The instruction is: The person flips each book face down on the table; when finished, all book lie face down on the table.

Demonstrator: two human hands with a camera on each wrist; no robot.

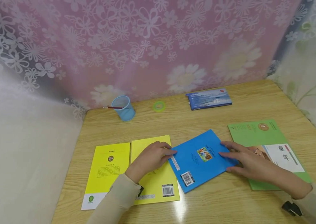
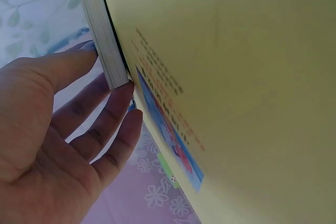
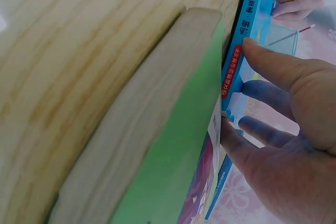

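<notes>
Sleeves [image 1: 122,196]: pale cuffs, nearest the wearer, on the near side of the blue book [image 1: 194,171].
Left hand [image 1: 153,158]: at the blue book's left edge; thumb and fingers partly bent, the gap between them about the book's thickness; left wrist view shows a grip at a corner of the page edge.
Right hand [image 1: 254,163]: at the blue book's right edge; fingers fanned, lightly bent over the cover, thumb at the spine side; holds that end.
Blue book: between the two hands, back cover up, askew; its left edge lies against or over the pale yellow book [image 1: 158,183]. Flat or slightly raised: cannot tell.
Step in hand (judged): two-handed placing or straightening of the blue book.
Next move (judged): calls for both hands turning together, even hold at each end, no drag on the pale yellow book.
Pale yellow book: immediately left of the blue book, partly hidden by the left hand.
Bright yellow book [image 1: 110,171]: farther left of the blue book.
Green book [image 1: 271,140]: just right of the blue book, partly behind the right hand.
Worktop [image 1: 169,123]: wood-grained, under the blue book.
Cup [image 1: 127,113]: beyond the blue book, to its left, pencil [image 1: 115,108] across its mouth.
Green disc [image 1: 158,106]: beyond the blue book, slightly left.
Flat box [image 1: 209,100]: straight beyond the blue book.
Curtain [image 1: 146,62]: floral, farthest from the blue book.
</notes>
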